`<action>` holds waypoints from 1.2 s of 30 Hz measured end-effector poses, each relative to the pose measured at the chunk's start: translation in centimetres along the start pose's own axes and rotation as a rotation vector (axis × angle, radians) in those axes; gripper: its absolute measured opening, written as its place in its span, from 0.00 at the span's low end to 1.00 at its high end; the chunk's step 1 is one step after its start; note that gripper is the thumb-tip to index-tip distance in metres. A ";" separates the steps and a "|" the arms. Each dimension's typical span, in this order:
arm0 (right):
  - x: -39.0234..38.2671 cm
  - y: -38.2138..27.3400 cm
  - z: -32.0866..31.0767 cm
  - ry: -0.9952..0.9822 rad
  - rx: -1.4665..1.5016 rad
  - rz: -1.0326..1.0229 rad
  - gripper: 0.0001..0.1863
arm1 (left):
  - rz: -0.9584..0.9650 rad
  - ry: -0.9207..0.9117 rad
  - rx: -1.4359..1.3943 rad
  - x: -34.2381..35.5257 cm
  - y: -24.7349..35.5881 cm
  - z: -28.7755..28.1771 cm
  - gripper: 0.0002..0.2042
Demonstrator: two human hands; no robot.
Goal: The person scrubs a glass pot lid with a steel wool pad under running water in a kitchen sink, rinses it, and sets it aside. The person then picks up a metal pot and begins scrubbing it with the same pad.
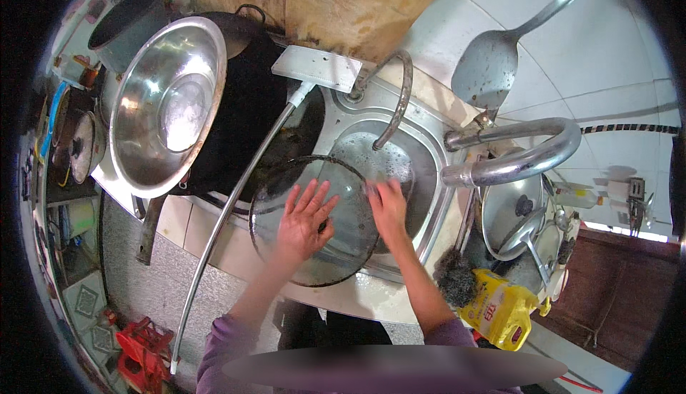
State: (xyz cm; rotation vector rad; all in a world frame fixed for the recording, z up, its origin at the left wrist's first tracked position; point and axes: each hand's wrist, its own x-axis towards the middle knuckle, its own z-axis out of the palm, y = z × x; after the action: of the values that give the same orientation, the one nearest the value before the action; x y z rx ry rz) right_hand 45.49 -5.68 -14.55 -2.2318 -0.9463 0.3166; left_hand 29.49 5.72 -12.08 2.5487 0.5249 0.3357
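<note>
A round glass lid (pixel 343 255) with a dark rim lies across the front edge of the steel sink (pixel 429 212), partly over the basin. My left hand (pixel 304 224) is over the lid with its fingers spread, its thumb beside the dark knob (pixel 324 227). At the lid's right rim is my right hand (pixel 389 212). Its fingers are bent and smeared by motion, so whether they grip the rim cannot be made out. Foamy water (pixel 357 144) shows in the basin behind the lid.
A curved metal faucet (pixel 529 169) reaches in from the right. At left, a large steel basin (pixel 161 101) leans by a black wok (pixel 246 108); a long-handled squeegee-like tool (pixel 243 187) slants across the counter. Right are a hanging spatula (pixel 493 62), a black scrubber (pixel 457 277) and a yellow bag (pixel 500 308).
</note>
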 end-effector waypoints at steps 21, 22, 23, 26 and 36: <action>-12.2 -1.0 -1.8 -0.066 0.085 0.084 0.12 | -0.033 0.080 0.032 -0.3 0.3 0.7 0.20; -12.0 -1.1 -1.5 -0.038 0.075 0.096 0.12 | -0.028 0.077 0.030 -0.2 0.2 0.7 0.20; -11.3 -1.0 -1.3 -0.011 0.066 0.108 0.11 | -0.023 0.072 0.030 -0.1 0.3 0.6 0.21; -4.1 0.4 -0.3 0.087 0.055 0.158 0.11 | -0.024 0.052 0.019 -0.2 0.3 0.6 0.21; -2.3 1.0 -1.2 0.049 0.022 -0.092 0.11 | -0.014 0.010 0.013 -0.1 0.2 -0.1 0.21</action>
State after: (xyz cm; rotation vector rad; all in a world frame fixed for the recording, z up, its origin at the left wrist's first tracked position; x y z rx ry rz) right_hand 45.00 -8.40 -14.45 -2.1587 -1.0107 0.2290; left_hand 29.42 5.51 -11.89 2.5557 0.5508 0.3416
